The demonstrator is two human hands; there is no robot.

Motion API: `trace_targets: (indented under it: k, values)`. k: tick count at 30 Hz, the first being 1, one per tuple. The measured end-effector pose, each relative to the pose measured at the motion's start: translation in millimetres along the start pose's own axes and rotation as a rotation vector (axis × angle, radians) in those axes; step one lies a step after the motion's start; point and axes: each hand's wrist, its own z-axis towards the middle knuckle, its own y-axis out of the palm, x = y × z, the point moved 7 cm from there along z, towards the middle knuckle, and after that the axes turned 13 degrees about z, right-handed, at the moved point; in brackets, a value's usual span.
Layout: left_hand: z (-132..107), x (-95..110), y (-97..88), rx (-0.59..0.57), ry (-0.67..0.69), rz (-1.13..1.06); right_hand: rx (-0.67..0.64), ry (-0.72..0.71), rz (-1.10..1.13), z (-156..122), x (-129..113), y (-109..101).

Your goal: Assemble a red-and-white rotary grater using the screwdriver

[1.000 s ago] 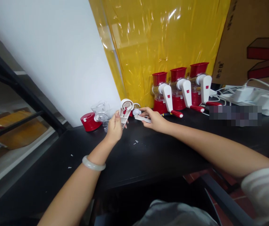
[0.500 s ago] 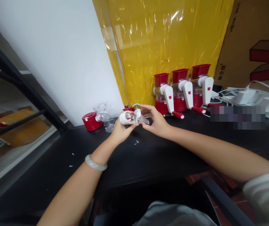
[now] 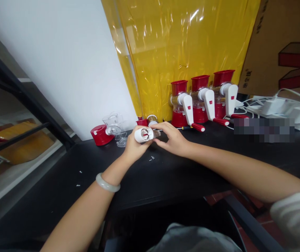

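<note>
My left hand (image 3: 133, 147) is closed round a small white cylinder part (image 3: 144, 134) with a red centre, its round end turned toward me. My right hand (image 3: 173, 139) grips the other end of the same part, fingers curled over it. Both hands hover just above the black table (image 3: 165, 175). A pale bangle (image 3: 107, 183) sits on my left wrist. Right behind the hands lie a small red piece (image 3: 142, 122) and a metal ring (image 3: 152, 119).
Three assembled red-and-white crank grinders (image 3: 201, 99) stand in a row against yellow plastic sheeting (image 3: 178, 42). A red base (image 3: 100, 135) and clear plastic cups (image 3: 113, 124) sit at the back left. White chargers and cables (image 3: 278, 106) lie right, below a cardboard box (image 3: 286, 45). Small white scraps dot the table.
My left hand tipped the white cylinder from upright to lying sideways and drew it nearer. My right hand left the table and closed on its other end.
</note>
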Motion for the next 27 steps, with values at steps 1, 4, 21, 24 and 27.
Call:
trace_targets:
  k: [1, 4, 21, 24, 27]
  values:
    - [-0.3, 0.3, 0.0, -0.002, -0.003, 0.008, -0.008, 0.001, -0.007, 0.0, 0.1, 0.5]
    - [-1.7, 0.9, 0.7, -0.022, -0.017, 0.03, -0.018, -0.007, -0.01, 0.1, -0.8, 1.1]
    - [-3.7, 5.9, 3.5, -0.084, -0.008, 0.021, 0.007, -0.003, 0.047, 0.8, -1.9, -2.9]
    - [-3.1, 9.2, 2.6, -0.082, 0.01, 0.005, -0.002, -0.018, 0.057, 1.1, -3.5, -3.0]
    - [-2.9, 9.4, 2.1, -0.082, 0.009, 0.003, 0.002, -0.044, 0.065, 1.4, -6.6, -4.0]
